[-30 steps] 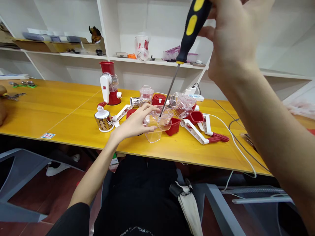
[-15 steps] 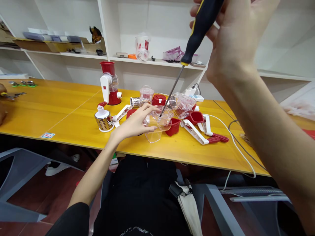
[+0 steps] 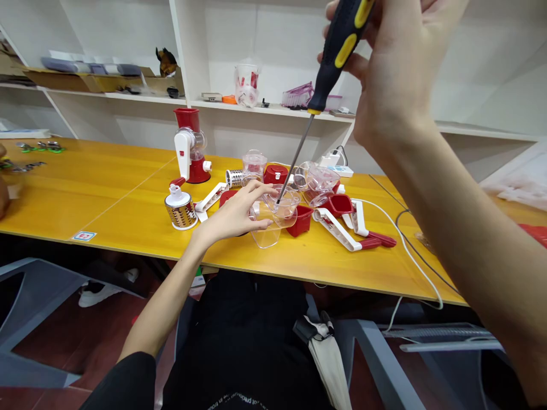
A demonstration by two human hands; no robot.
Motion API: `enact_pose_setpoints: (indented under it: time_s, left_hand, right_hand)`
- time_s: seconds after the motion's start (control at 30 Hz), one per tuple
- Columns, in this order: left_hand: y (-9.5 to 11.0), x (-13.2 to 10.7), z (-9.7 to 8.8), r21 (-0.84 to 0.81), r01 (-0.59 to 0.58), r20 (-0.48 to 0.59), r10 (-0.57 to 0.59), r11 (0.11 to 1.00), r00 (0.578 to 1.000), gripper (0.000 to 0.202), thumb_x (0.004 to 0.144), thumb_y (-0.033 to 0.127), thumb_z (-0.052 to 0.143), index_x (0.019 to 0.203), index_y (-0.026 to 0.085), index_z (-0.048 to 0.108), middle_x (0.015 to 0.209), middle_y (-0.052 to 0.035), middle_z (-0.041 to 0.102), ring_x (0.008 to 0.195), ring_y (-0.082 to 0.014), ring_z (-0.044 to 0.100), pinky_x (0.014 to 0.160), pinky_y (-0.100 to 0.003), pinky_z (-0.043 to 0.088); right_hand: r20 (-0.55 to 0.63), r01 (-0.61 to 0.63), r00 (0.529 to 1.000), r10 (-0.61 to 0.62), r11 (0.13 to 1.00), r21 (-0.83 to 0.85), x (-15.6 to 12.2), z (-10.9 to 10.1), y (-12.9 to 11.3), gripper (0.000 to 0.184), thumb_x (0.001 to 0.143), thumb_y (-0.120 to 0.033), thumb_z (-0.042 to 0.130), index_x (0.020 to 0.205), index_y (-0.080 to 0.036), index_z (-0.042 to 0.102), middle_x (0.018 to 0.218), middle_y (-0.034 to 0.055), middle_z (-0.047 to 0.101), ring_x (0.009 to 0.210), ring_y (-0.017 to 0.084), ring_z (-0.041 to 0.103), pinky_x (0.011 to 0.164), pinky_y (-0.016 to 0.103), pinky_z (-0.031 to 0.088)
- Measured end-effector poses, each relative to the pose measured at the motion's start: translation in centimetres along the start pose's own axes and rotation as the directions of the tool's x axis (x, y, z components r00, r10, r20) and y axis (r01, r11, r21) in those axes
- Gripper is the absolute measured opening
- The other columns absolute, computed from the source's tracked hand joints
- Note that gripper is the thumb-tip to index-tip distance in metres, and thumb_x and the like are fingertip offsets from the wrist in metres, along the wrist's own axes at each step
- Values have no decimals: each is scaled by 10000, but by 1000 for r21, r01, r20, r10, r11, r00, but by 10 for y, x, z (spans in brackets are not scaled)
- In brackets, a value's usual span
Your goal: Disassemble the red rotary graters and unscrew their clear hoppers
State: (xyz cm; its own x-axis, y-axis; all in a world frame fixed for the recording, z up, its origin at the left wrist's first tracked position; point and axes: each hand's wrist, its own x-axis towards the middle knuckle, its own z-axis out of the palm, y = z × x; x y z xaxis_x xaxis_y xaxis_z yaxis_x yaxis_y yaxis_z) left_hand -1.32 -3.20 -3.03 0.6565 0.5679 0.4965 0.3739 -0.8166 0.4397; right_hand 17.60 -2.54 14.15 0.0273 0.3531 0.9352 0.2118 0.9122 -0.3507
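Note:
My right hand is closed around the dark handle of a long screwdriver with yellow patches. Its shaft slants down to the left, and the tip sits inside a clear plastic housing on the table. With thumb and fingers around its left side, my left hand grips that housing. Just right of the housing is a red square hopper. To the left of my left hand stands a metal grating drum with a white top. What the tip touches is too small to make out.
An assembled red and white rotary grater stands at the back left. White crank handles with red grips lie to the right, near more clear housings. A white cable crosses the table's right side. Another person's hand shows at the far left.
The screwdriver handle has turned in my right hand, so its yellow patches now face me. My right hand has shifted slightly left. My left hand and the housing have stayed put.

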Motion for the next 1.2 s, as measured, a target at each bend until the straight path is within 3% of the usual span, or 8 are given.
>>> enact_pose_setpoints:
  time_s: [0.17, 0.3, 0.47, 0.6, 0.73, 0.87, 1.07, 1.2]
  left_hand:
    - [1, 0, -1, 6, -3, -2, 3, 1000, 1000, 555, 839, 240, 693, 1360, 288, 507, 1401, -70, 505, 1324, -264, 525, 1158, -485, 422]
    - [0, 0, 0, 1, 0, -2, 0, 1000, 1000, 546, 843, 244, 697, 1354, 291, 512, 1400, -71, 505, 1326, -260, 524, 1161, -488, 418]
    - [0, 0, 0, -6, 5, 2, -5, 1000, 1000, 563, 845, 241, 694, 1372, 305, 505, 1401, -60, 501, 1340, -255, 513, 1171, -475, 409]
    - [-1, 0, 0, -5, -7, -3, 7, 1000, 1000, 549, 850, 248, 694, 1364, 303, 509, 1392, -64, 506, 1337, -255, 513, 1163, -475, 416]
    - [-1, 0, 0, -1, -13, -7, 13, 1000, 1000, 545, 847, 251, 695, 1357, 301, 509, 1385, -67, 510, 1320, -261, 526, 1158, -491, 420]
    - [0, 1, 0, -8, -4, 1, 4, 1000, 1000, 560, 847, 253, 697, 1369, 310, 505, 1385, -64, 508, 1331, -263, 517, 1159, -491, 418]
    - [2, 1, 0, -8, 1, 1, -1, 1000, 1000, 555, 842, 246, 698, 1361, 305, 510, 1391, -63, 509, 1327, -261, 519, 1158, -489, 419]
    - [2, 1, 0, 2, -3, -7, 3, 1000, 1000, 537, 846, 243, 696, 1350, 286, 515, 1386, -69, 512, 1325, -258, 521, 1158, -479, 420]
  right_hand:
    - [-36, 64, 997, -62, 997, 48, 5, -3, 6, 384, 741, -455, 731, 871, -118, 600, 742, -53, 503, 537, -85, 291, 527, 125, 221]
    - [-57, 77, 996, -75, 997, 27, 0, -4, 0, 304, 746, -362, 759, 857, -130, 597, 735, -41, 480, 578, -52, 399, 532, 125, 287]
    - [-68, 17, 998, -10, 994, 111, -3, -1, 6, 371, 770, -519, 691, 856, -187, 548, 740, -35, 468, 581, -22, 399, 513, 137, 332]
    - [-39, 142, 989, -141, 989, 36, 6, -4, 20, 285, 831, -364, 693, 892, -174, 489, 849, -42, 554, 556, -42, 374, 535, 169, 273]
    - [-60, 65, 996, -64, 998, 24, 3, -4, 14, 86, 868, -164, 551, 923, -195, 493, 860, -53, 585, 616, -29, 454, 587, 157, 337]
    - [-146, 7, 989, 5, 997, 82, -4, 1, 10, 103, 920, -166, 406, 967, -191, 495, 871, -28, 575, 684, -10, 526, 572, 143, 392]
    - [-68, 93, 994, -89, 994, 59, -1, 2, 17, 232, 828, -256, 652, 989, -167, 510, 984, -38, 589, 575, -45, 367, 524, 164, 319]
    - [-141, 35, 990, -20, 994, 101, -6, 4, 12, 106, 901, -179, 426, 981, -190, 494, 837, -36, 548, 593, -19, 429, 532, 153, 362]
